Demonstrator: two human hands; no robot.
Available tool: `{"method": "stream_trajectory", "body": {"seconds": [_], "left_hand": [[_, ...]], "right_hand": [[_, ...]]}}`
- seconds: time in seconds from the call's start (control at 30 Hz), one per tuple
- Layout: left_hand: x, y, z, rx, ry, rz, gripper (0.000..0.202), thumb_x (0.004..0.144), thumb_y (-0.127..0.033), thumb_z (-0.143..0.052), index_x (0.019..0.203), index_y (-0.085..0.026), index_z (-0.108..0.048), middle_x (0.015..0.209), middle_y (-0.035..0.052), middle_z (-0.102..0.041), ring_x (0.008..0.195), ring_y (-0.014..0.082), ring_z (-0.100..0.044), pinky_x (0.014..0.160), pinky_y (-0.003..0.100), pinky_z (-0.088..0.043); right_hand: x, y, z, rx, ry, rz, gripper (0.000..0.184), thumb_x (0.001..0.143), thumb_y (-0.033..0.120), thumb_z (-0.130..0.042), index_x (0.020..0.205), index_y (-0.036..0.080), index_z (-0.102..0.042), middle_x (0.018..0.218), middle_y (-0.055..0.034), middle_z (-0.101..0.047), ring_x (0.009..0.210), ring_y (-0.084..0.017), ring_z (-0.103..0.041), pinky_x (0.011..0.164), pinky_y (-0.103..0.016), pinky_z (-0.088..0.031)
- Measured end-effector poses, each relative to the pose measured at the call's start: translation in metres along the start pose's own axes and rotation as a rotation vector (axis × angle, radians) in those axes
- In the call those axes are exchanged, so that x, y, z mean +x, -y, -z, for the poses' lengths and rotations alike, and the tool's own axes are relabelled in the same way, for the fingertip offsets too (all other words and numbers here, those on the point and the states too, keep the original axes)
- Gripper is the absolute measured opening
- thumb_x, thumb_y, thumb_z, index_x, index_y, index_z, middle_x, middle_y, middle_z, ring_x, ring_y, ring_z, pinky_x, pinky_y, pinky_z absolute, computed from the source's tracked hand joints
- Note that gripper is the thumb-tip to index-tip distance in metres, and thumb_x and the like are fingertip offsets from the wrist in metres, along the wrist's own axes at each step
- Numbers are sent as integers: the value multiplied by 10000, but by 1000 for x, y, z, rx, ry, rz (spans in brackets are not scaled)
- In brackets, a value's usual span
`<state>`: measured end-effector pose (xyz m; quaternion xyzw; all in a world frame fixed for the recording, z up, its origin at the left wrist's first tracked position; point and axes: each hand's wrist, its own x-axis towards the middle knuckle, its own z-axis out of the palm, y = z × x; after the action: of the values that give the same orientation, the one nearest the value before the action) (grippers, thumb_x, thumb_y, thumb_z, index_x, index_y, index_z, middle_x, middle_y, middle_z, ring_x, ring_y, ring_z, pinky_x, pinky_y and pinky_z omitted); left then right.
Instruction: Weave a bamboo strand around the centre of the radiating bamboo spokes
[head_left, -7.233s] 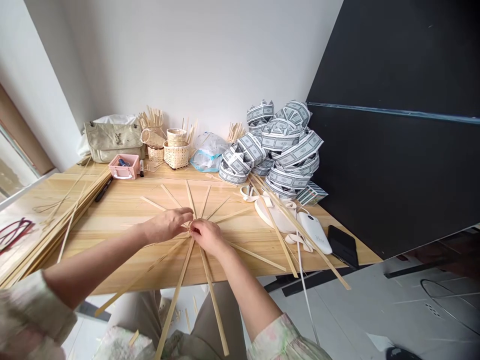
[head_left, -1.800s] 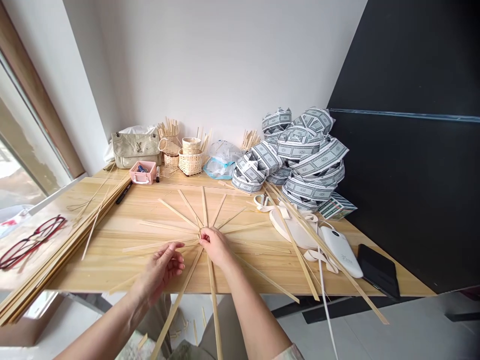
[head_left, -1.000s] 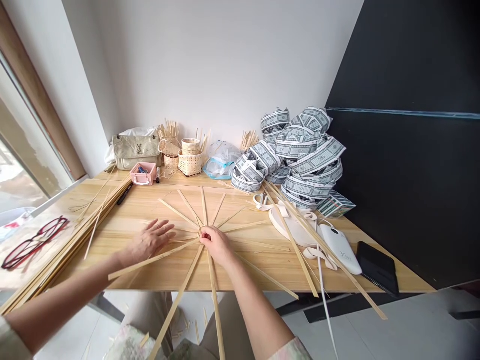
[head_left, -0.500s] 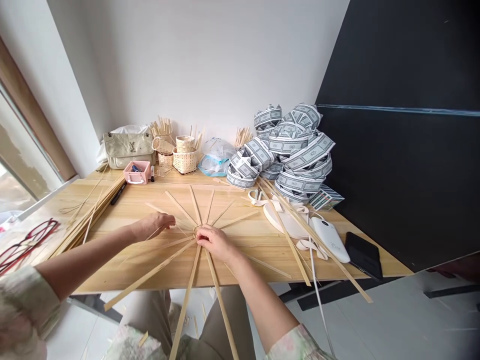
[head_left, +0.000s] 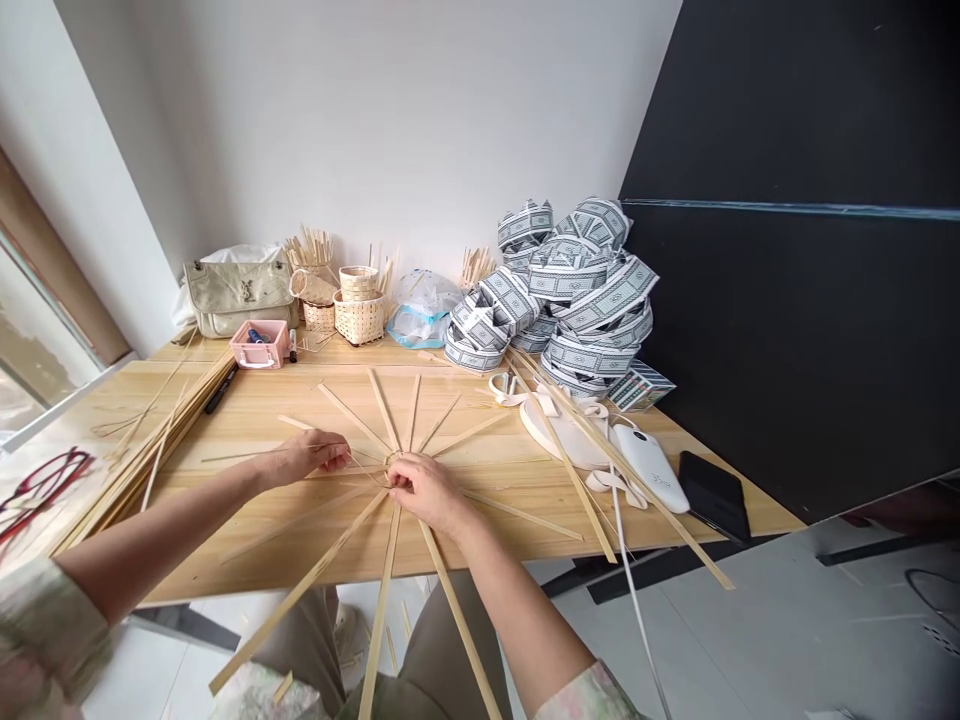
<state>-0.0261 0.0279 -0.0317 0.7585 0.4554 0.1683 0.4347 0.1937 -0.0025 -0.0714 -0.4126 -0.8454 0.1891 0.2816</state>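
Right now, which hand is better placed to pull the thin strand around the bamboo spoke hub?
Left, probably: the left hand holds the thin strand, while the right hand sits on the spoke hub, pinning it.

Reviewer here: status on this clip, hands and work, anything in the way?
Left hand pinching a thin bamboo strand; right hand gripping the hub of the bamboo spokes; bundled bamboo strips well left of the hands.

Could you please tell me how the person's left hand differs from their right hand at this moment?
The left hand sits out to the side, pinching a thin strand, while the right hand lies over the centre where the bamboo spokes meet. The left hand is clear of that centre; the right hand is on it. Both are bare and held above the wooden table.
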Motion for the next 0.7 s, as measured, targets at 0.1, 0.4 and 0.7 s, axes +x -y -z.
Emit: {"method": "stream_trajectory", "body": {"seconds": [0.1, 0.4, 0.7], "left_hand": [[7, 0, -6, -289, 7, 125, 424, 703, -536, -477, 775, -124, -542, 608, 20, -567, 452, 94, -499, 397, 183, -339], [10, -3, -27, -564, 64, 241, 386, 573, -363, -686, 845, -126, -547, 538, -27, -545, 417, 46, -445, 393, 144, -276], [16, -7, -23, 189, 51, -324, 205, 715, -311, -557, 644, -130, -620, 717, 56, -573, 649, 134, -528, 607, 235, -416]], "right_hand": [[0, 0, -4, 11, -24, -40, 162, 600, 33, -545, 662, 182, -526, 647, 43, -484, 646, -95, -428, 598, -203, -287], [1, -1, -1, 107, 31, -74, 133, 631, 39, -551, 618, 172, -553, 654, 32, -495, 689, -102, -445, 642, -212, -315], [10, -14, 16, 176, 250, 62, 140, 633, 26, -559, 631, 165, -581, 672, 31, -524, 719, -94, -470, 660, -196, -339]]}}
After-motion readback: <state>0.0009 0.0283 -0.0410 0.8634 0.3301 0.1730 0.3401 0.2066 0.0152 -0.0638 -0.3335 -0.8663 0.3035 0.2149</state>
